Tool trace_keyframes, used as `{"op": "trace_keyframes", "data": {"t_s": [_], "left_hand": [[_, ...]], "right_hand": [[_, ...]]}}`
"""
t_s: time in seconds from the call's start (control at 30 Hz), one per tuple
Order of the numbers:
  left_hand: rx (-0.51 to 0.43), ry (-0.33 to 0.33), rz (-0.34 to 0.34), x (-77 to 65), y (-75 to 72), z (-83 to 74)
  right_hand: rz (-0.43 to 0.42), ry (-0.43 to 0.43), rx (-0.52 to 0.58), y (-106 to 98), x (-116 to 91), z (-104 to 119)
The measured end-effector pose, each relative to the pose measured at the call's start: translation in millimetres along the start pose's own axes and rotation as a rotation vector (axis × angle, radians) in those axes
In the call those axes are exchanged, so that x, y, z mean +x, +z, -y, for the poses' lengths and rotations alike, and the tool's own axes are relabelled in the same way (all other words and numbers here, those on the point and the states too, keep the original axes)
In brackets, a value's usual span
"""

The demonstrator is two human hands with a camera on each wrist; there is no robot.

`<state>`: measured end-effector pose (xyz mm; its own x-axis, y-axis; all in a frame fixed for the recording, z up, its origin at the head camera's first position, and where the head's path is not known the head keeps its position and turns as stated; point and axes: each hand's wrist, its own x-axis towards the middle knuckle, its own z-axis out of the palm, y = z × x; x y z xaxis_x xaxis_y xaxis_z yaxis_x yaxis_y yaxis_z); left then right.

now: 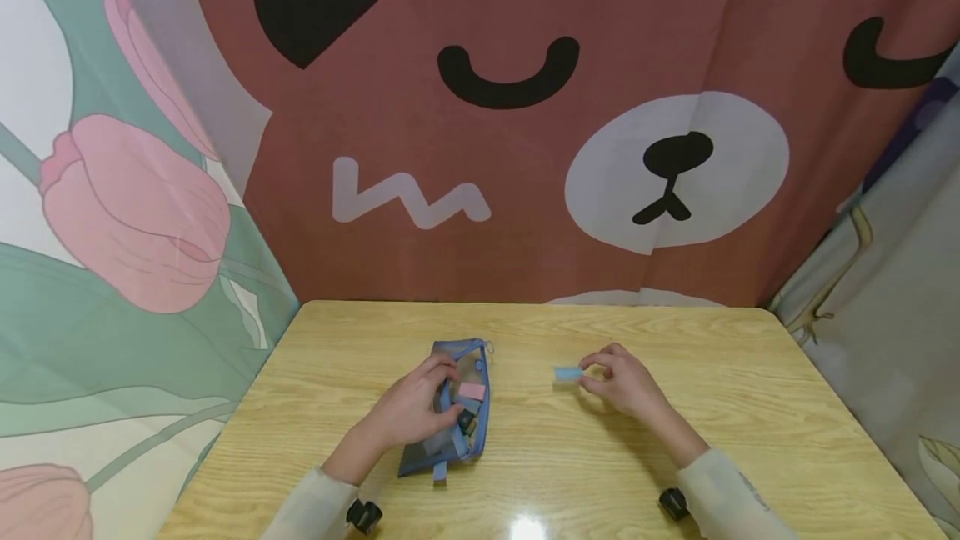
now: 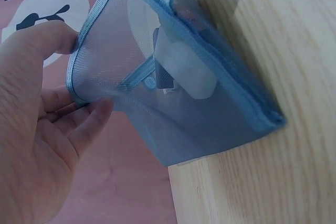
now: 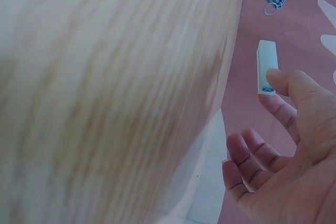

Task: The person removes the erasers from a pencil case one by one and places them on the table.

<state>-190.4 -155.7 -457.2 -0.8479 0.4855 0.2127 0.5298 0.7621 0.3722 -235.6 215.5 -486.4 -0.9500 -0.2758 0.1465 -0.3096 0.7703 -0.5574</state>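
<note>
My left hand (image 1: 405,408) grips the rim of a blue mesh zip pouch (image 1: 429,450) and holds its mouth apart. In the left wrist view the thumb and fingers pinch the edge of the see-through mesh (image 2: 178,137), with pale and dark blue pieces showing inside. A pink block (image 1: 472,391) and several darker small items lie in the pouch mouth. To the right, my right hand (image 1: 624,384) pinches a small light-blue oblong block (image 1: 567,373) by one end between thumb and forefinger. The other fingers hang loosely bent away from the block (image 3: 267,61).
The pouch stands on a light wood-grain table (image 1: 540,432). Behind it hangs a curtain (image 1: 525,248) with a bear face, and a flowered curtain (image 1: 135,215) runs along the left. A small black device (image 1: 673,504) sits at the right wrist.
</note>
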Motion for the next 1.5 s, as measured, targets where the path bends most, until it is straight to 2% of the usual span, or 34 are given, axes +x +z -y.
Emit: {"op": "trace_keyframes", "data": {"t_s": [0.23, 0.5, 1.13, 1.5], "left_hand": [[-0.005, -0.015, 0.012, -0.6, 1.5, -0.8], [-0.007, 0.003, 0.007, -1.1, 2.2, -1.5], [-0.007, -0.003, 0.033, 0.3, 1.9, -0.8], [0.007, -0.002, 0.033, 2.8, 0.5, -2.0]], "right_hand": [[0.032, 0.034, 0.017, 2.8, -2.8, -3.0], [0.055, 0.051, 0.013, 5.1, -2.7, -7.2], [0.127, 0.098, -0.066, 4.9, -2.7, -10.4], [0.154, 0.072, -0.131, 1.1, 0.4, -6.9]]}}
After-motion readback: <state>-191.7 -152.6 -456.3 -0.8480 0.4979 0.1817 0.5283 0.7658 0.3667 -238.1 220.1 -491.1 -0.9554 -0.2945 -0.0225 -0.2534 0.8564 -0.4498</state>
